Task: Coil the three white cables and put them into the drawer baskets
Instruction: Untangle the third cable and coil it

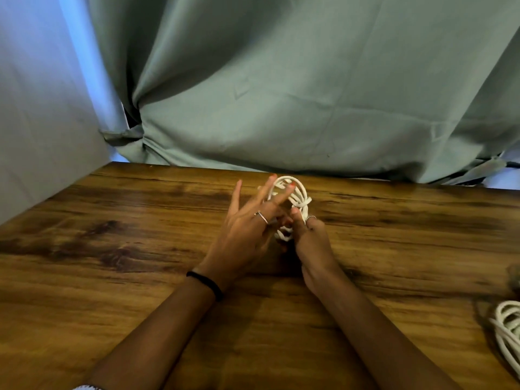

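Note:
A white cable (298,197), wound into a small coil, is held upright over the middle of the wooden table (140,249). My right hand (308,243) grips the coil's lower part, thumb up against the loops. My left hand (253,226) sits just left of the coil with its fingers spread and straight, the fingertips touching the upper loops. A second white cable (508,330) lies in loose loops on the table at the right edge of view. No drawer or basket shows in this view.
A grey-green curtain (309,94) hangs along the table's far edge. A pale wall panel (42,122) borders the left side. A blurred dark object (515,277) sits at the right edge above the loose cable.

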